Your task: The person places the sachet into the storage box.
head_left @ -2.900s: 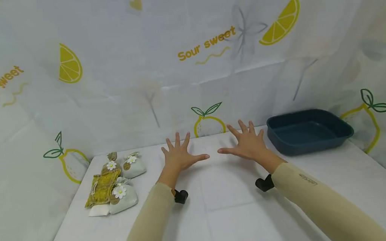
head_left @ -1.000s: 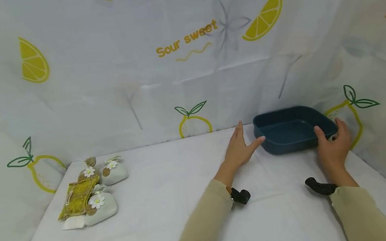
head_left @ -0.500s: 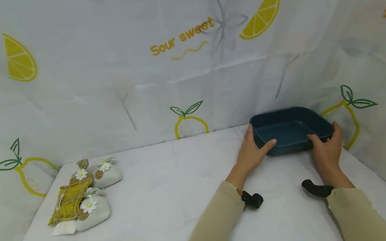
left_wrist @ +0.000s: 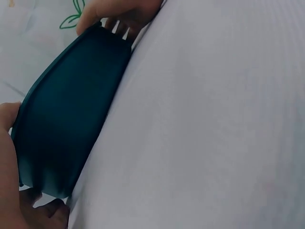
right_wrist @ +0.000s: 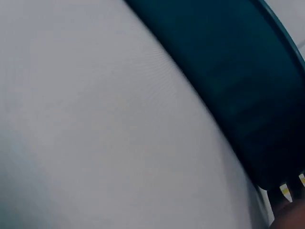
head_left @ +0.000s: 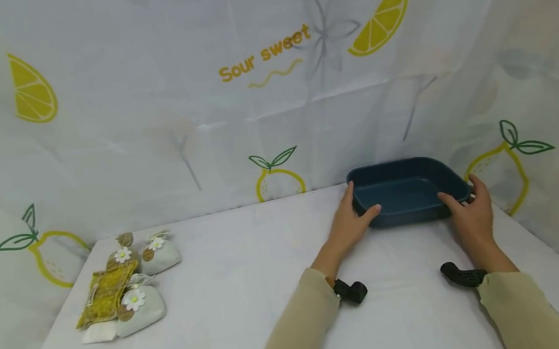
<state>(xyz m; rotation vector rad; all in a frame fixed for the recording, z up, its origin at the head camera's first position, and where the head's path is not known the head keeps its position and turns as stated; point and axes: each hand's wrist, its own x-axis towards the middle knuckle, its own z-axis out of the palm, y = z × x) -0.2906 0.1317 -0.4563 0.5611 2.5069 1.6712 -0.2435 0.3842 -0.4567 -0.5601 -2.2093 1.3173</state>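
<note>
A dark blue rectangular basin [head_left: 399, 195] with rounded corners stands at the back right of the white-covered table, with nothing visible inside. My left hand [head_left: 346, 225] grips its left end, the thumb over the near rim and the fingers along the outer side. At the right end, my right hand [head_left: 472, 218] holds the rim with its thumb on top and fingers around the outside. The left wrist view shows the basin's outer wall [left_wrist: 71, 105] with a hand at each end. Only part of the wall [right_wrist: 238, 86] and some fingertips appear in the right wrist view.
On the left of the table [head_left: 249, 286] lies a cluster of small drawstring pouches [head_left: 144, 311] with white flowers, beside a yellow patterned sachet [head_left: 106, 295]. A white cloth printed with lemons [head_left: 280, 182] hangs behind and at the sides.
Both hands have gone from hovering mid-table to the basin and taken hold of its ends. In the last half second the basin has shifted slightly left with them.
</note>
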